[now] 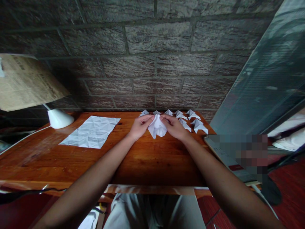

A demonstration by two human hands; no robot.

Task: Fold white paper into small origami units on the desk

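The thumb and fingers of the left hand (pixel 141 127) and the right hand (pixel 174 127) were pinched closed on opposite sides of a small, pointed piece of folded white paper (pixel 157 128), its creased lower part flaring toward the front edge of the brown wooden desk (pixel 154 165); whether its lower tips touched the wood could not be told. Just beyond the hands, small peaked white folded-paper pieces (pixel 200 126) stood toward the desk's back right corner, some partly hidden. Well apart, on the left half, lay a flat white paper sheet with a grid of creases (pixel 91 132). Nearer the back left corner stood a lamp with a white conical base (pixel 59 119) and brown paper shade.
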